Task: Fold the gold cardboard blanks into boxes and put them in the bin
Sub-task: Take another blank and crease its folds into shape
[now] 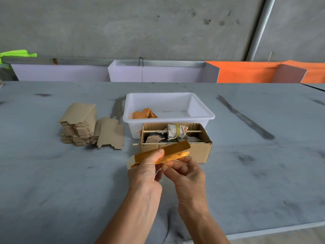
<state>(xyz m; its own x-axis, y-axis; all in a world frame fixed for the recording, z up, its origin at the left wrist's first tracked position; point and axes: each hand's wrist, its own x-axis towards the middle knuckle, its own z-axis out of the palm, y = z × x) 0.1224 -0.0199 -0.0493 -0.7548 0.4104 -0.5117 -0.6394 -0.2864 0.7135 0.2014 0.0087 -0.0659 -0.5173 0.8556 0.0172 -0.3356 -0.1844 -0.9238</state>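
Both hands at 6 o'clock, above the grey table [52, 182]. Left hand [146, 170] grips a gold blank [173, 150], thumb pressed on its top face, other fingers curled under. Right hand [186, 171] pinches the blank's lower edge with curled fingertips. Blank is partly folded, tilted up toward 2 o'clock, just in front of a brown box of rags [198, 149]. White bin [202, 114] at 12 o'clock holds finished gold pieces [143, 113]. Stack of blanks [79, 124] at 10 o'clock.
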